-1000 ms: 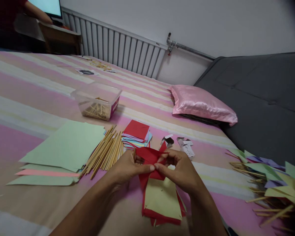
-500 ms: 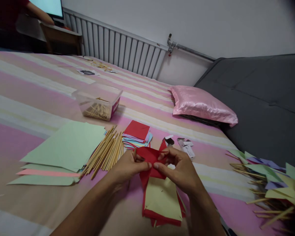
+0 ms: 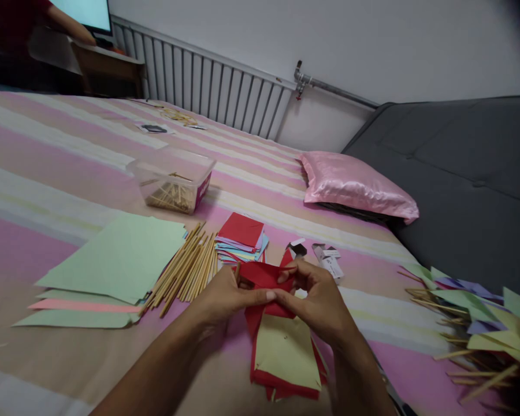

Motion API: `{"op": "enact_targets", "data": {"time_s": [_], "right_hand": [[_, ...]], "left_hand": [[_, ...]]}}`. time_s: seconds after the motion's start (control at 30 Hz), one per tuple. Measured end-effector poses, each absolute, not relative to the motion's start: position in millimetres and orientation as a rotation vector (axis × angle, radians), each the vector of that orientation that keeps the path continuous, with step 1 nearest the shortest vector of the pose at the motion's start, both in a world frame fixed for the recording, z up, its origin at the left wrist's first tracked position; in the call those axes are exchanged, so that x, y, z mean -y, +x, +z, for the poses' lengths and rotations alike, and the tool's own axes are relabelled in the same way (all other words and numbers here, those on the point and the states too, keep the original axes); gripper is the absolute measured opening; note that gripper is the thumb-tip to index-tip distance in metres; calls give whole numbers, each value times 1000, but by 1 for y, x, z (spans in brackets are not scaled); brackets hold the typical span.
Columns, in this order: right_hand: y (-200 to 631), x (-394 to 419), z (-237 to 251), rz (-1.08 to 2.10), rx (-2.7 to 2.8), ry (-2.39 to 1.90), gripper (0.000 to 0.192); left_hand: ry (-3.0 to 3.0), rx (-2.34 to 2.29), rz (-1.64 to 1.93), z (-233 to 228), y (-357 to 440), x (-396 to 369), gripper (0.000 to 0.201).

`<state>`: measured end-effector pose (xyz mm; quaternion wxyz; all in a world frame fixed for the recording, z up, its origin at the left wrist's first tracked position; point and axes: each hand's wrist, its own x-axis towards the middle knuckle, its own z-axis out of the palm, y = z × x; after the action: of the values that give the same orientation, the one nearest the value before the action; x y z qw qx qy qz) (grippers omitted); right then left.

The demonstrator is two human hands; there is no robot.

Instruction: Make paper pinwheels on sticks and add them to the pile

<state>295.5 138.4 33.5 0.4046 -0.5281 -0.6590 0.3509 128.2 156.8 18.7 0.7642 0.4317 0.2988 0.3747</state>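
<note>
My left hand [image 3: 225,294] and my right hand [image 3: 318,300] meet over a bed, both pinching a folded red paper piece [image 3: 264,276] between thumbs and fingers. Directly below the hands lies a small stack of paper squares [image 3: 283,358], pale yellow on top with red edges showing. Left of my left hand rests a bundle of wooden sticks [image 3: 186,268]. A second stack of coloured squares [image 3: 241,236], red on top, sits just beyond the hands.
Large pale green sheets [image 3: 117,260] lie at left. A clear plastic box [image 3: 171,179] holds more sticks. Small white boxes [image 3: 327,257] lie by my right hand. Finished paper pinwheels on sticks [image 3: 476,323] pile at right. A pink pillow [image 3: 357,185] and grey headboard stand behind; another person's arm [image 3: 71,26] is far left.
My thumbs have closed together on the red paper, pressing it slightly flatter. Everything else lies where it was.
</note>
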Motion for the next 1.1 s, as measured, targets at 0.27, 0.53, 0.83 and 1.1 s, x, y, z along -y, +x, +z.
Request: {"op": "enact_targets", "data": {"time_s": [0.27, 0.53, 0.83, 1.1], "right_hand": [[301, -140, 32, 1073, 1522, -1263, 28], [296, -142, 33, 813, 1517, -1247, 28], [295, -140, 32, 218, 1744, -1154, 16], [291, -139, 33, 118, 1863, -1069, 14]], "left_hand": [[893, -587, 790, 20, 126, -157, 20], [802, -800, 875, 20, 133, -157, 15], [755, -846, 906, 25, 134, -155, 12], [771, -913, 932, 29, 131, -156, 13]]}}
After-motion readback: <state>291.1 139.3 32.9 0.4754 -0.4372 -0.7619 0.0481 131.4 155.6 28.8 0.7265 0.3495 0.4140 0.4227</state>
